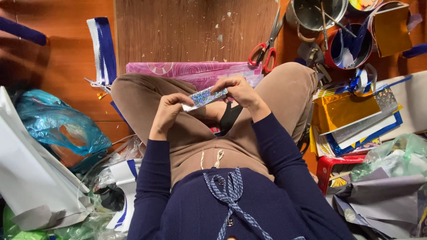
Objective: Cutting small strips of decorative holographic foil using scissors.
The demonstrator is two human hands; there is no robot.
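I sit cross-legged on the floor and hold a small strip of glittery silver holographic paper (204, 97) above my lap. My left hand (168, 112) pinches its left end, fingers curled over the edge. My right hand (240, 91) grips its right end from above. Both hands are shut on the strip, which lies nearly level, tilted slightly up to the right. Below the strip, a black object (230, 116) rests between my knees. A sheet of pink patterned paper (195, 71) lies on the floor just past my legs.
Red-handled scissors (265, 49) lie on a wooden board (187, 29) ahead. Metal pot (316, 13) and red tin (351, 46) with tools sit far right. Gold and holographic sheets (351, 113) stack at right. A blue plastic bag (58, 122) and white paper (31, 178) crowd the left.
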